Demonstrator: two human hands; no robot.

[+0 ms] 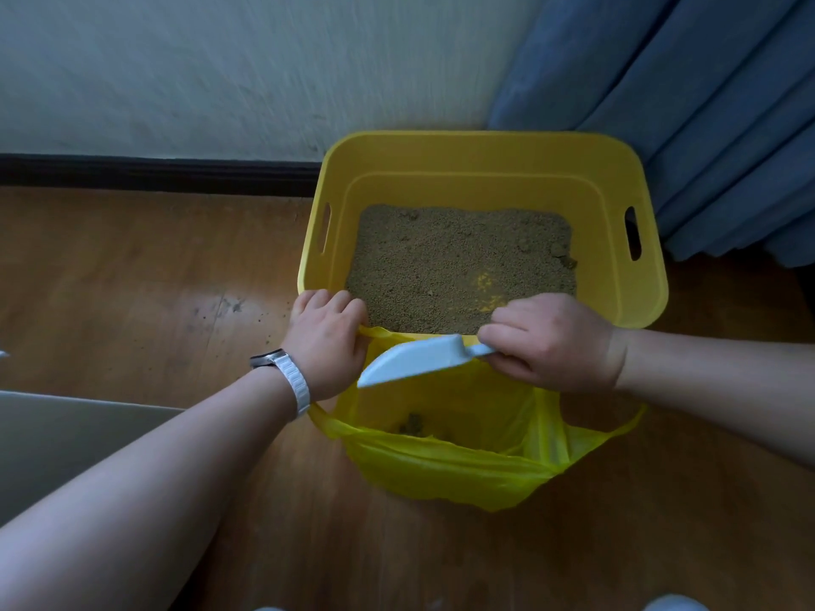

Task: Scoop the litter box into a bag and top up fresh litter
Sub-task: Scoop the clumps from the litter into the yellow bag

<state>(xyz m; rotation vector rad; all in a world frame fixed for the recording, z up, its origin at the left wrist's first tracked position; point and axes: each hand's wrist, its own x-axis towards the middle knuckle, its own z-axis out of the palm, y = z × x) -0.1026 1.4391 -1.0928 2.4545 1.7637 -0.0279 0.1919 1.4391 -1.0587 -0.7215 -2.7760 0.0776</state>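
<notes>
Wood-look flooring (pixel 132 280) fills the lower half of my view, scuffed and speckled left of centre. It meets a pale wall (pixel 220 59) along a dark baseboard (pixel 132 169). A blue curtain (pixel 705 103) hangs in the upper right corner.

Centre frame I see a yellow litter box (pixel 485 156) standing on the floor against the wall, with a slot handle in each end. Brownish litter (pixel 463 258) covers its bottom, with a few clumps near the right side.

Just below it a yellow plastic bag (pixel 441 474) sits open on the floor, touching the box's near wall, and a few dark clumps (pixel 412 423) lie inside.

The left hand (pixel 328 341), with a white-strapped watch (pixel 282 372) on its wrist, has its fingers curled round the bag's upper edge at the box's near left corner. The right hand (pixel 555 341) grasps the handle of a white scoop (pixel 410 361), which is tilted over the bag's mouth.
</notes>
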